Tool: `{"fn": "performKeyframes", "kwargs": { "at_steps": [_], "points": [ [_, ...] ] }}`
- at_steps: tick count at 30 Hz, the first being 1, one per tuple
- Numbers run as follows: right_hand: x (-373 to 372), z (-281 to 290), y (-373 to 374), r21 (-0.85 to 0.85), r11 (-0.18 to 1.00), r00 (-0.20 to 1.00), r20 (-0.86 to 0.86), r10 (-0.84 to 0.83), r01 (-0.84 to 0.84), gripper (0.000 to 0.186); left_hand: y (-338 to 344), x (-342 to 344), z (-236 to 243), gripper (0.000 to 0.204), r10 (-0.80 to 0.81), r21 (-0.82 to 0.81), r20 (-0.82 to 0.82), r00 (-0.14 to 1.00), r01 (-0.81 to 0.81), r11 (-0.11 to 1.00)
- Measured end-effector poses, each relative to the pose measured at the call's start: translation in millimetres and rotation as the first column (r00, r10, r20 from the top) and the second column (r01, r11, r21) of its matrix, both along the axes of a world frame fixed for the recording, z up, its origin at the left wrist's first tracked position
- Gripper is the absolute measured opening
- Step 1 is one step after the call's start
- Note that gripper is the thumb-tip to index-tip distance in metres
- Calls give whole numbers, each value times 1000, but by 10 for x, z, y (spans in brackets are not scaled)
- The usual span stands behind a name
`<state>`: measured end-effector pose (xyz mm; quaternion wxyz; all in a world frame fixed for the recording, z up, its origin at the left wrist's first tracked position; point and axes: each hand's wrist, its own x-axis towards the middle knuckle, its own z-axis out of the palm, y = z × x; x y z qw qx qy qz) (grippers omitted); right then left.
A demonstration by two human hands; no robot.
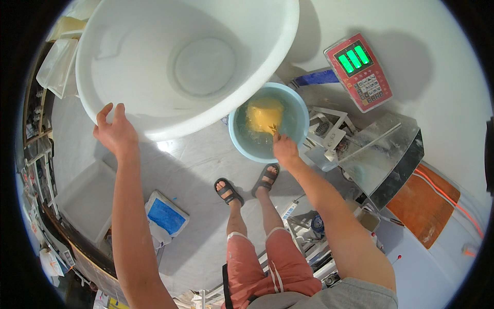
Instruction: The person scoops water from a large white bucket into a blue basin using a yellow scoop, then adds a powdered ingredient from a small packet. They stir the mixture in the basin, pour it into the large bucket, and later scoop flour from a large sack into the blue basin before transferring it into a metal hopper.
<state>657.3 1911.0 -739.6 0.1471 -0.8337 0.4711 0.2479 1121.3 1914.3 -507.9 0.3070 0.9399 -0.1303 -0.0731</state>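
Observation:
A large round white tub (203, 110) is tilted, its wide mouth toward me, and fills the upper left of the head view. My left hand (117, 135) grips the tub's rim at its near left side, fingers over the edge. Right of the tub, a light blue basin (305, 119) holds cloudy water, and the tub's rim overlaps its upper left edge. My right hand (286, 149) is closed at the near edge of this basin, on the gathered end of a yellow cloth-like piece (265, 114). The rest of that piece spreads in the water.
A red scale display (360, 72) with green lit digits stands right of the basin. Beneath it are metal frame parts (329, 131) and a clear-sided box (383, 149). A blue-and-white flat item (167, 213) lies on the floor, left of my sandalled feet (229, 190). White containers (57, 67) stand far left.

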Motion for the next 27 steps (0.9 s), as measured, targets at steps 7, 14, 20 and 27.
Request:
{"fn": "performKeyframes", "kwargs": {
  "at_steps": [7,14,20,27],
  "points": [
    [-16,-372,-341,-53,961,961,43,274,-271,42,96,162,-148,42,-55,-15,56,997,56,998],
    [124,-484,-541,90,906,906,-59,419,-414,29,89,234,-177,41,-86,-40,72,994,90,995],
    [153,-360,-477,105,966,968,-62,244,-236,20,39,164,-90,42,-82,-13,64,995,83,996],
    [406,-361,-490,322,940,990,-113,-81,113,29,60,146,-63,44,-72,-2,85,994,73,997]
  ]
}}
